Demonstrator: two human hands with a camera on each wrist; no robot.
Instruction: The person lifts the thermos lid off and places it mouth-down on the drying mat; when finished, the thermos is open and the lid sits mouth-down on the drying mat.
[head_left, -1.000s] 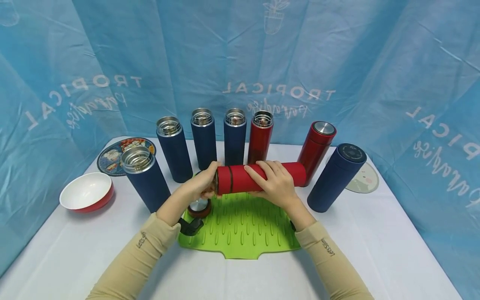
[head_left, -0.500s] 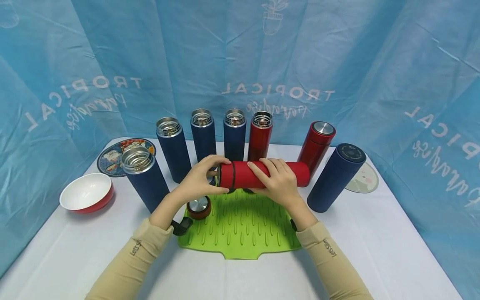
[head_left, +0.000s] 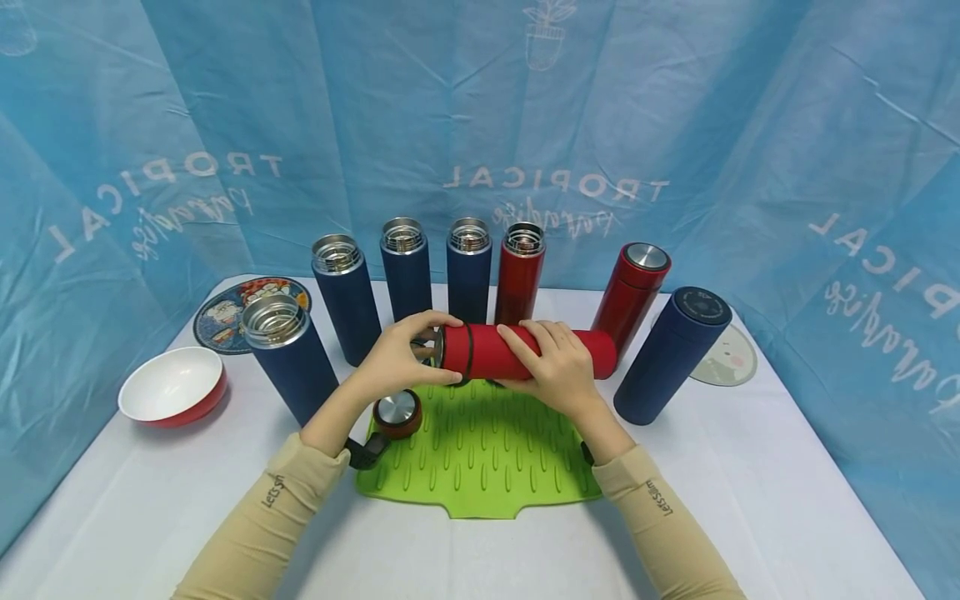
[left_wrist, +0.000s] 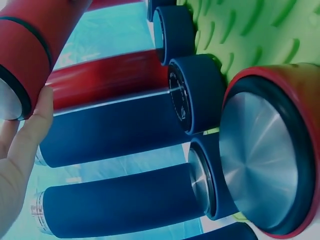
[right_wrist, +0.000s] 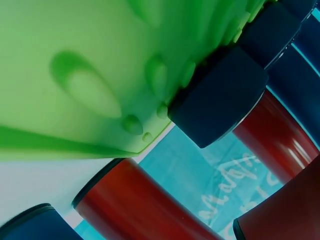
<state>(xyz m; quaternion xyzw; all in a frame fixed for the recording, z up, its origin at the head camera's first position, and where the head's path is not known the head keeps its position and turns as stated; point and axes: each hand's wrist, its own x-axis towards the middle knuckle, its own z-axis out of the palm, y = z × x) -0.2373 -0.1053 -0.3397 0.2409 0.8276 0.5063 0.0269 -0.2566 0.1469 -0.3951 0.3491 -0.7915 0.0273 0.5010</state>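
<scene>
A matt red flask (head_left: 483, 353) lies level in the air above the green mat, its lid end to the left. My right hand (head_left: 557, 367) grips its body from above, fingers wrapped over it. Thumb and fingers of my left hand (head_left: 388, 360) pinch the lid (head_left: 454, 349); in the left wrist view its steel top and dark ring show, with my left fingers (left_wrist: 42, 110) against it. Below my left hand, a loose red cap (head_left: 398, 412) with a steel top sits on the mat (head_left: 487, 467). Blue caps (left_wrist: 197, 95) stand behind it in the left wrist view.
Several uncapped flasks stand behind my hands, including a blue flask (head_left: 294, 367) and a red flask (head_left: 521, 275). A capped red flask (head_left: 632, 300) and a capped blue flask (head_left: 671, 358) stand at right. A bowl (head_left: 173, 386) and a patterned plate (head_left: 225, 317) lie left.
My left hand has gone from curled at the flask's end to fingers and thumb spread around the lid. The flask has shifted slightly right; my right hand keeps its hold.
</scene>
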